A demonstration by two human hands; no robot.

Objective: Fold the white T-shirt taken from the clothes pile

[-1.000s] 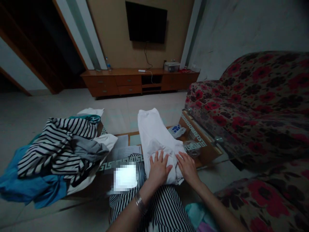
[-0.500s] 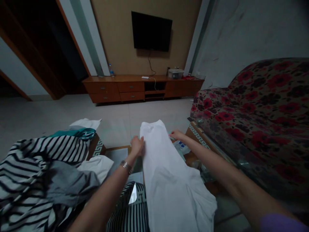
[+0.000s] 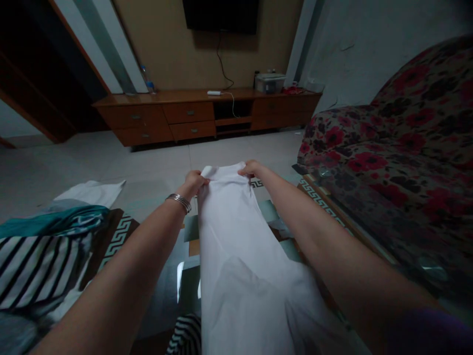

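A white garment point(image 3: 236, 236) lies lengthwise over the glass-topped table point(image 3: 157, 296), running from its far end toward me. My left hand point(image 3: 195, 182), below a wrist with metal bangles point(image 3: 180, 201), pinches the far left corner of the cloth. At the far right corner, my right hand point(image 3: 252, 169) grips the edge between thumb and fingers. The fabric between the hands shows small creases. Part of a black-and-white striped cloth point(image 3: 185, 335) pokes out left of the garment's near end.
Left on the table are a striped garment point(image 3: 40, 266), a teal cloth point(image 3: 55, 221) and a white cloth point(image 3: 92, 192). A flowered sofa point(image 3: 399, 138) stands on the right. Beyond the floor is a wooden TV cabinet point(image 3: 188, 116) with a plastic box point(image 3: 270, 84).
Both hands have moved to the garment's far corners; my right hand now grips the cloth. The garment's far end has shifted slightly away and left. The view has tilted down.
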